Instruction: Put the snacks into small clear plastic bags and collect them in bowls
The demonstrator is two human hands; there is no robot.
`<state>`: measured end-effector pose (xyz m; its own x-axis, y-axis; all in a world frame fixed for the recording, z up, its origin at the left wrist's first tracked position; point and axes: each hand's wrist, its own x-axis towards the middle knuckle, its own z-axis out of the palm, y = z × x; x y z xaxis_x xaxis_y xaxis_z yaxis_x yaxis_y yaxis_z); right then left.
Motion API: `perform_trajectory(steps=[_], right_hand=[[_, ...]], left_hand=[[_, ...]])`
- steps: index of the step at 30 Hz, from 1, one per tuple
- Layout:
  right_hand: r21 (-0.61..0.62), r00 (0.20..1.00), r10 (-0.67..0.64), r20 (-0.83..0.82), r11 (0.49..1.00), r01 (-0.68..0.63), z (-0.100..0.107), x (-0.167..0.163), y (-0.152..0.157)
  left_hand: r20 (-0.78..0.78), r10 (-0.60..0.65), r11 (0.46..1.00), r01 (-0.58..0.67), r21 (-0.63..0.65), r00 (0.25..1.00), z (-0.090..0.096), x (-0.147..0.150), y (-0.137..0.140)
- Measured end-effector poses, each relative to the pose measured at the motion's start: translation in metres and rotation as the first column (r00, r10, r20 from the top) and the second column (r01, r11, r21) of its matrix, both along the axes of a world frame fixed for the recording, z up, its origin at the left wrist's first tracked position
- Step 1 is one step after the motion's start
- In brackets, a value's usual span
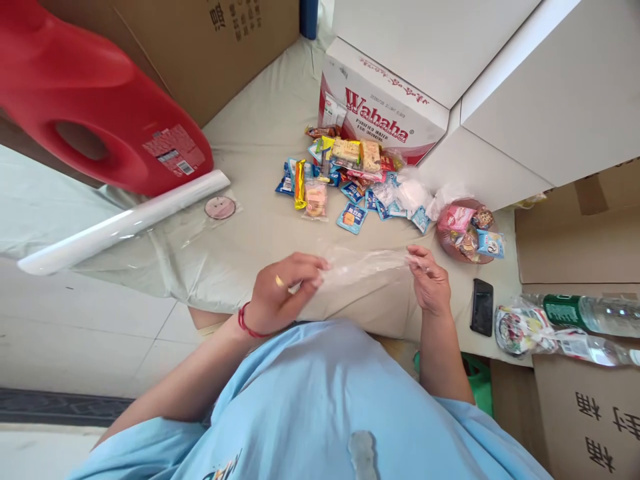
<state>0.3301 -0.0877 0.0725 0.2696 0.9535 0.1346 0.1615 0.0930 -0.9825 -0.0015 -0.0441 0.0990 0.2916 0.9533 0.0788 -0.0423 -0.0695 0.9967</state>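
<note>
A clear plastic bag (367, 265) is stretched between my two hands, above the near edge of the cloth-covered surface. My left hand (287, 290), with a ring and a red bracelet, pinches one end of it. At the other end, the fingertips of my right hand (430, 277) are closed on the plastic. Beyond the bag lies a pile of wrapped snacks (350, 160). Nearest to my hands in that pile are a blue snack packet (352, 217) and a pink-toned wrapped cake (315, 199).
A white roll of plastic (125, 223) lies at the left beside a big red jug (165, 143). Behind the snacks stands a Wahaha carton (385, 100). To the right are a red bowl of snacks (467, 233), a black phone (482, 307) and plastic bottles (575, 315).
</note>
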Motion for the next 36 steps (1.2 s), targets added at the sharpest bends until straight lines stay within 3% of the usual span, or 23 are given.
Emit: perform_trajectory(steps=[3,6,8,11,13,15,17,19,20,24,26,32,36], right_hand=[[0.081,0.989,0.045,0.140,0.995,-0.057,0.005,0.014,0.008],[0.012,0.907,0.125,0.401,0.990,-0.141,0.003,0.028,0.012],[-0.092,0.796,0.205,0.569,0.978,-0.187,-0.002,0.037,0.010],[-0.248,0.667,0.341,0.663,0.940,-0.235,-0.007,0.043,-0.002],[-0.282,0.664,0.367,0.651,0.930,-0.237,-0.007,0.041,-0.011],[-0.224,0.710,0.267,0.651,0.962,-0.156,-0.003,0.031,-0.018],[-0.080,0.739,0.056,0.671,0.997,-0.003,0.004,0.015,-0.021],[0.051,0.709,-0.094,0.699,0.995,0.081,0.010,-0.004,-0.021],[0.072,0.684,-0.094,0.724,0.996,0.061,0.011,-0.014,-0.021],[-0.111,0.537,0.193,0.821,0.977,-0.182,0.000,-0.038,-0.019],[-0.170,0.487,0.252,0.836,0.963,-0.207,-0.011,-0.040,-0.022],[-0.030,0.510,0.097,0.855,0.990,-0.137,-0.033,-0.037,-0.044],[-0.087,0.484,0.215,0.848,0.958,-0.272,-0.045,-0.043,-0.055]], left_hand=[[-0.185,-0.253,0.963,0.266,0.045,0.950,0.002,-0.006,-0.003],[-0.273,-0.477,0.854,0.514,0.080,0.836,-0.025,-0.008,0.001],[-0.339,-0.523,0.792,0.592,0.146,0.782,-0.049,-0.012,0.003],[-0.359,-0.428,0.834,0.515,0.196,0.829,-0.076,-0.018,0.002],[-0.374,-0.320,0.901,0.402,0.164,0.871,-0.083,-0.018,0.003],[-0.434,-0.215,0.953,0.285,0.103,0.875,-0.084,-0.012,0.007],[-0.515,-0.153,0.976,0.212,0.057,0.843,-0.082,-0.003,0.013],[-0.595,-0.142,0.976,0.211,0.047,0.791,-0.080,0.007,0.020],[-0.629,-0.148,0.971,0.233,0.055,0.763,-0.080,0.012,0.022],[-0.720,-0.191,0.927,0.363,0.092,0.667,-0.078,0.024,0.024],[-0.756,-0.191,0.913,0.397,0.098,0.626,-0.078,0.028,0.022],[-0.826,-0.095,0.942,0.318,0.106,0.555,-0.077,0.046,0.022],[-0.861,-0.001,0.975,0.193,0.113,0.508,-0.076,0.061,0.029]])
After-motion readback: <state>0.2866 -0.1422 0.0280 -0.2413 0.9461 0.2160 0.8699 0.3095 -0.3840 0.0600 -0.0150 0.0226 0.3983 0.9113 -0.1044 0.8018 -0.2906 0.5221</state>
